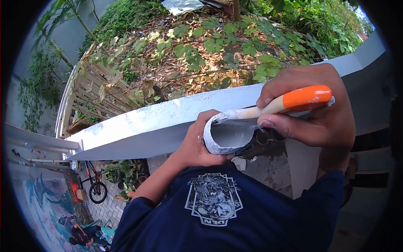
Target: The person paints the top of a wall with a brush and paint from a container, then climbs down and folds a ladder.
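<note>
My left hand (195, 145) is wrapped around a paint cup (215, 147) whose rim is thickly caked with white. Pale, whitish paint (231, 135) shows inside it. In my right hand (321, 113) is a paintbrush (273, 107), pinched between thumb and fingers around its cream and orange handle. The brush lies nearly level, and its white-smeared end meets the far rim of the cup. I cannot make out its bristles clearly. Both hands are close together in front of my chest, beside the white-topped wall (168, 109).
Beyond the wall are leafy vines (214, 44), dry leaves and a slatted wooden fence (90, 88). Far below on the left are a bicycle (95, 187), potted plants (124, 174) and another person (84, 235) near a painted mural (46, 201).
</note>
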`<state>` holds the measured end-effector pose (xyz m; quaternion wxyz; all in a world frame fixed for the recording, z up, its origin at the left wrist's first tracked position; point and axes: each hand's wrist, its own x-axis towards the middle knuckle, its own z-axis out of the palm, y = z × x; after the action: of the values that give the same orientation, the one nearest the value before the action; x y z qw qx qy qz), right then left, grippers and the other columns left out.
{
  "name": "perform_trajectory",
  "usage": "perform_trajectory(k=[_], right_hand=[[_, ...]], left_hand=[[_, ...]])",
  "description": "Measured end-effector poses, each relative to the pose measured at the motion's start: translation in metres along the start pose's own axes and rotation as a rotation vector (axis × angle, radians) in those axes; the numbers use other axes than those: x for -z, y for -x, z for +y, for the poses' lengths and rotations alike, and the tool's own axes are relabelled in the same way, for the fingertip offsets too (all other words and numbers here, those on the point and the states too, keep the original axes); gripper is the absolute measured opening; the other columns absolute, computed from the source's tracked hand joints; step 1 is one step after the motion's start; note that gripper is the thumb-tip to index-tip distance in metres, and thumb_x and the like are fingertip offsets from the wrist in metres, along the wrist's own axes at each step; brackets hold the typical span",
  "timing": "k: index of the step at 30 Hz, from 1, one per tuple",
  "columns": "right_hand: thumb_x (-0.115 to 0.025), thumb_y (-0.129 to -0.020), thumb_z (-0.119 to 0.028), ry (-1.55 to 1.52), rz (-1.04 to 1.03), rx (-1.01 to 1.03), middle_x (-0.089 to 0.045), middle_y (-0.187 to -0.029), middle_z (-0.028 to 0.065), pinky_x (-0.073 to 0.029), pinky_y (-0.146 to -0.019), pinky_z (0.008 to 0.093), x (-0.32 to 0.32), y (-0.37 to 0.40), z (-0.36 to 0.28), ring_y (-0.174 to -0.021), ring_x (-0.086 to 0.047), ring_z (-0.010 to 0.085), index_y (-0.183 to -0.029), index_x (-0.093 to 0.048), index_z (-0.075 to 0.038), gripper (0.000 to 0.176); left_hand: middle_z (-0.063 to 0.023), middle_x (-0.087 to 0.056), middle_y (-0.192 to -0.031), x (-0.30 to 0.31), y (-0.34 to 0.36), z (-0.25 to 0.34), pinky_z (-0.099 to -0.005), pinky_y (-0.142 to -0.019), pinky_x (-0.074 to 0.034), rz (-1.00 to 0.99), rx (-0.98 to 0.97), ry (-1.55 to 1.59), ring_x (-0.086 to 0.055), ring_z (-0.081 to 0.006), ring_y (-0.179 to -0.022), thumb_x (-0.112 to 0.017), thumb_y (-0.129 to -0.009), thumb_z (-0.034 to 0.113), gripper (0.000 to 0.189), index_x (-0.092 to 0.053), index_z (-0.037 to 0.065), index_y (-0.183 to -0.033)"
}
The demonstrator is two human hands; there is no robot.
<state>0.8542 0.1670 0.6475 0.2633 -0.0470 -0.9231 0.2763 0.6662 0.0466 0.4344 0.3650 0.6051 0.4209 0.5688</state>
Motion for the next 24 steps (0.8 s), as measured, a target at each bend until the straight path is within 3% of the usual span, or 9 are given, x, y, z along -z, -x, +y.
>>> perform_trajectory(k=[6, 8, 12, 24], right_hand=[[-0.081, -0.064, -0.013, -0.056, 0.106, 0.017, -0.070, -0.075, 0.0118, -0.050, -0.061, 0.0302, 0.007, -0.004, -0.009, -0.065, -0.066, 0.0210, -0.081, -0.070, 0.001, 0.024], [-0.081, -0.063, -0.013, -0.063, 0.129, 0.030, -0.069, -0.075, 0.0120, -0.050, -0.062, 0.0304, 0.007, -0.005, -0.009, -0.065, -0.066, 0.0214, -0.080, -0.070, 0.001, 0.025], [-0.081, -0.062, -0.013, -0.058, 0.101, 0.045, -0.069, -0.074, 0.0122, -0.051, -0.062, 0.0312, 0.012, -0.007, -0.011, -0.066, -0.067, 0.0225, -0.080, -0.069, 0.001, 0.026], [-0.080, -0.062, -0.011, -0.041, 0.089, 0.060, -0.069, -0.075, 0.0123, -0.051, -0.063, 0.0309, 0.014, -0.012, -0.013, -0.067, -0.067, 0.0224, -0.081, -0.069, 0.001, 0.026]], left_hand=[[-0.0138, -0.058, -0.122, 0.002, -0.001, -0.004, -0.0369, -0.099, -0.045, -0.008, 0.078, 0.053, -0.058, -0.0224, -0.114, -0.089, -0.059, 0.024, 0.091, -0.042, 0.002, -0.134], [-0.0140, -0.058, -0.121, 0.006, 0.000, -0.006, -0.0367, -0.098, -0.045, -0.068, 0.034, -0.108, -0.059, -0.0228, -0.113, -0.090, -0.059, 0.025, 0.092, -0.043, 0.002, -0.134], [-0.0143, -0.058, -0.120, 0.003, -0.002, -0.002, -0.0364, -0.098, -0.045, -0.010, 0.075, 0.042, -0.059, -0.0237, -0.112, -0.090, -0.058, 0.025, 0.093, -0.042, 0.001, -0.134], [-0.0144, -0.058, -0.122, 0.014, -0.008, 0.006, -0.0359, -0.100, -0.044, -0.035, -0.032, -0.129, -0.058, -0.0231, -0.114, -0.091, -0.059, 0.025, 0.093, -0.041, 0.000, -0.134]])
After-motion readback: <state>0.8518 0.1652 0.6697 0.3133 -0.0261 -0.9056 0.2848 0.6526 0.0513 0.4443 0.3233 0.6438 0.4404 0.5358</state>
